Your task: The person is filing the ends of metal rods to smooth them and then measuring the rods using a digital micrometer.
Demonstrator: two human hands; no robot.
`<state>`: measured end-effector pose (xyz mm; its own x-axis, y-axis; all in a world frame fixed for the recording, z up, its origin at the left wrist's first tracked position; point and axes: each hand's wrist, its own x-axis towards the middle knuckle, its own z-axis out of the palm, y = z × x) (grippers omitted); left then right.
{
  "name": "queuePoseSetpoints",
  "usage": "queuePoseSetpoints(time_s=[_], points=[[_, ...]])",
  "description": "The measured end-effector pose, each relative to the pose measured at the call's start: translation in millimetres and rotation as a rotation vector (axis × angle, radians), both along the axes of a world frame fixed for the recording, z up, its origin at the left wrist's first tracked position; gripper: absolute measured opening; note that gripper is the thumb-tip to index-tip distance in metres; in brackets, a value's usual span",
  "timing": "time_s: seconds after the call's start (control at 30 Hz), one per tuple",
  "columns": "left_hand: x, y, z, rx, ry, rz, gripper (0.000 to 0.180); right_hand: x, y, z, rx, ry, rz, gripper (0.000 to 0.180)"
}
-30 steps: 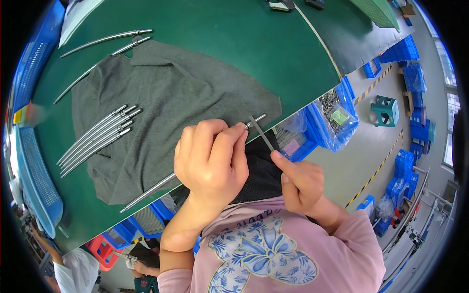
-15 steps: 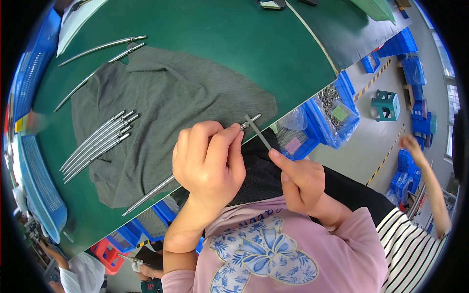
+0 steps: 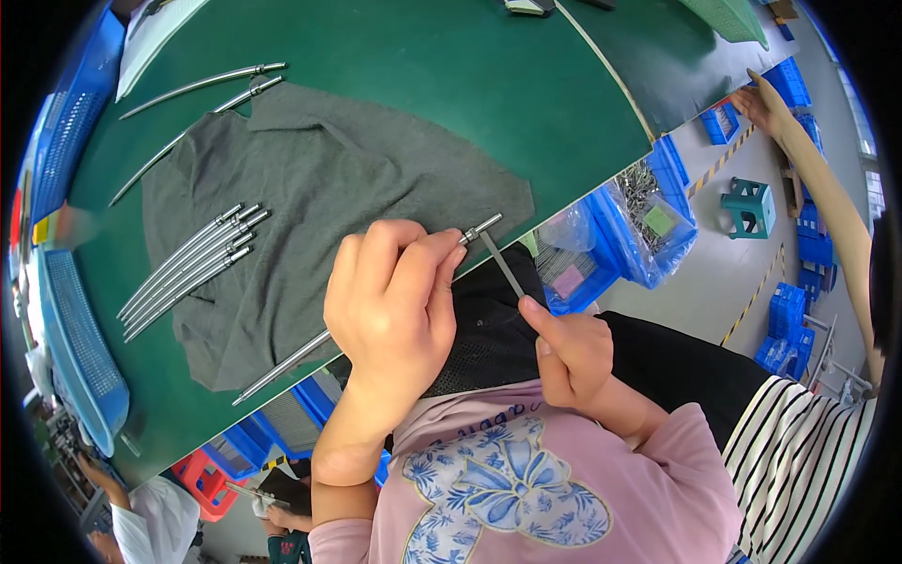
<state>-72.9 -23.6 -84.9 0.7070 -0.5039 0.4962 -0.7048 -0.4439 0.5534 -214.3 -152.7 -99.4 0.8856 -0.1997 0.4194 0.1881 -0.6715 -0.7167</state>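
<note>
My left hand [image 3: 390, 293] is closed around a slim metal rod [image 3: 285, 367], which slants across the cloth at the table's near edge. The rod's collared end sticks out past my thumb and fingertips. In my right hand [image 3: 573, 355] is a narrow flat metal file [image 3: 505, 264], with the forefinger stretched along it. Its tip meets the rod close to the collar; the exact contact is too small to make out. Under the rod lies a crumpled grey cloth [image 3: 329, 174]. Several similar rods [image 3: 188, 273] rest side by side on its left part.
Two more rods lie at the cloth's upper left, one a curved rod [image 3: 202, 88] on the green table [image 3: 423, 56]. Blue baskets [image 3: 85, 329] line the left edge. Beyond the right edge hang blue bins [image 3: 601, 254] of metal parts. Another person's arm [image 3: 817, 179] reaches in at right.
The file has drawn back toward me, so its tip no longer crosses over the rod. My left hand has shifted slightly left. At right, the other person's arm has risen toward the far table.
</note>
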Motion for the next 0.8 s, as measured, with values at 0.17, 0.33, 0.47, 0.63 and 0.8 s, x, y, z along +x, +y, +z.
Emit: queuePoseSetpoints(time_s=[0.17,0.33,0.47,0.63,0.8], points=[[-1,-1,0,0.011,-0.002,0.012,0.015,-2,-1,-5,0.000,0.015,0.021,0.052],[-1,-1,-3,-0.010,-0.011,0.025,0.016,-2,-3,1,0.012,-0.019,0.002,0.051],[-2,-3,-5,-0.058,-0.024,0.030,0.018,4,-2,2,0.010,-0.010,0.025,0.047],[-3,-3,-6,-0.074,-0.022,0.049,0.018,7,1,4,-0.008,0.043,0.019,0.046],[-5,-3,-8,-0.077,-0.017,0.059,0.017,6,3,8,-0.079,0.061,-0.021,0.053]])
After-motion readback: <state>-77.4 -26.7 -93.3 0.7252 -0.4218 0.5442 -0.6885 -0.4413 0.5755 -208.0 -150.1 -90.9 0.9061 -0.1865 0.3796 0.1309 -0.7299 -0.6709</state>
